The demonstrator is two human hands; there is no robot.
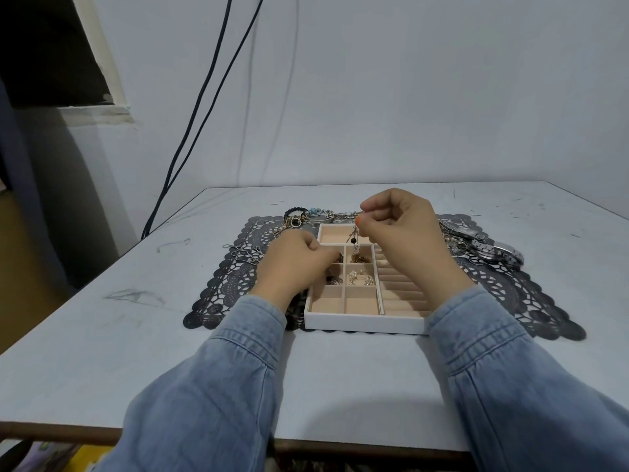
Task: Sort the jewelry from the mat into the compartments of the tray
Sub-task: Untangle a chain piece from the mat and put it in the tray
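Pinches a chain (356, 245) in the right hand (405, 229), dangling over the tray (364, 323). Curls the left hand (296, 264) over the left compartments; cannot tell whether grasping anything.

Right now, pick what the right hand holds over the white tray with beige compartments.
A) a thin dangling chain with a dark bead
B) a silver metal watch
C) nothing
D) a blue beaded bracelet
A: the right hand pinches a thin dangling chain with a dark bead above the white tray; the silver metal watches lie on the black lace mat.
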